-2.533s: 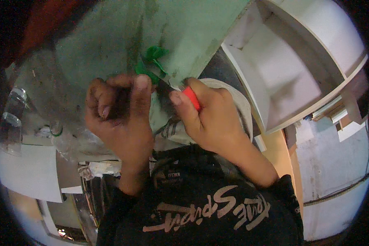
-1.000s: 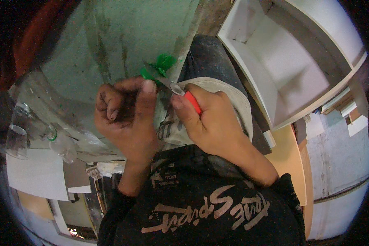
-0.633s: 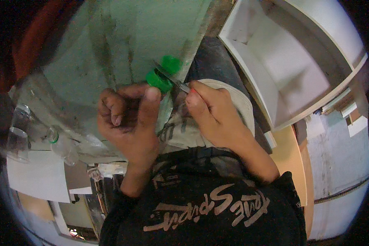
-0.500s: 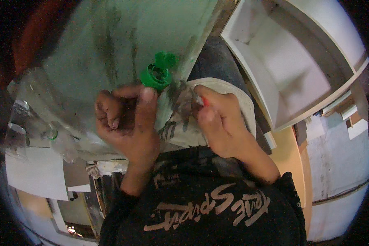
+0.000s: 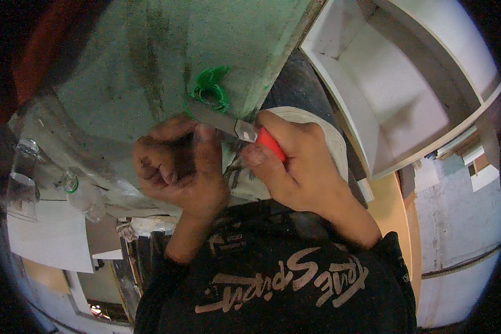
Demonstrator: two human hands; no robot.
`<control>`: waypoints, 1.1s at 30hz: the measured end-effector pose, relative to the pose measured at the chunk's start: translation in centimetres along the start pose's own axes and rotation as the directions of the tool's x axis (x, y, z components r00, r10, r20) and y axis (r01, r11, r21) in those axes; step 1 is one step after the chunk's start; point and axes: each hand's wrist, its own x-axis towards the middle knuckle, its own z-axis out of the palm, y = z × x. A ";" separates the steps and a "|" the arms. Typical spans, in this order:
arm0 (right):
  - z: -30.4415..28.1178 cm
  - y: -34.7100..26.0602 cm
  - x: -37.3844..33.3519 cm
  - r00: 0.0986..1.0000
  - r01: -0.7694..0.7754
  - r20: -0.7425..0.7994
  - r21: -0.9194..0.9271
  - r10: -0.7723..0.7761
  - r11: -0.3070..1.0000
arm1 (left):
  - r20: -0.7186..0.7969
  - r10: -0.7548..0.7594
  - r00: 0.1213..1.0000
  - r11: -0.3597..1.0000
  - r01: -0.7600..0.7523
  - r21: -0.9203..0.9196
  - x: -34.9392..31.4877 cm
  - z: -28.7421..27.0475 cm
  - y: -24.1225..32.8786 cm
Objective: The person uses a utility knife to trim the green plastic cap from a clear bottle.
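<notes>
My left hand [image 5: 178, 161] pinches the near rim of a green plastic bottle cap [image 5: 211, 92] between thumb and forefinger, the other fingers curled in. The cap looks like an opened ring with a ragged flap on its far side; blur hides its details. My right hand [image 5: 303, 164] is closed round the red handle of a knife [image 5: 222, 119]. Its broad grey blade points left, passing just beyond my left thumb and across the near side of the cap. Whether the edge touches the plastic I cannot tell.
Beneath the hands is a stained greenish tabletop [image 5: 106, 72]. Clear plastic bottles [image 5: 83, 195] lie at the left, one with a green neck ring. An open white box-like cabinet [image 5: 395, 83] stands at the right. Several boards [image 5: 47, 234] are at the lower left.
The knife has swung left, so its blade now lies over the near side of the cap. My left hand has shifted slightly right and turned the cap.
</notes>
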 end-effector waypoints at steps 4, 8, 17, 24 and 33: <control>-0.1 -0.1 0.1 0.999 -0.032 0.001 -0.076 0.032 0.997 | 0.027 0.093 0.995 0.996 -0.093 0.009 0.3 0.0 -0.5; -0.4 -0.3 0.3 0.998 -0.056 -0.016 -0.150 0.054 0.987 | 0.005 0.089 0.996 0.996 -0.089 0.028 0.2 0.1 -0.5; 0.2 0.9 0.8 0.999 0.011 -0.040 -0.121 -0.016 0.993 | -0.018 0.006 1.000 0.997 -0.004 0.072 0.6 0.3 0.3; 0.8 1.6 1.1 0.996 0.049 -0.072 -0.083 -0.056 0.995 | 0.002 -0.042 0.999 0.997 0.042 0.058 0.9 0.6 1.1; 1.1 1.3 1.2 0.990 0.023 -0.133 -0.133 -0.041 0.991 | 0.033 -0.020 0.999 1.000 0.019 0.022 0.9 0.3 0.8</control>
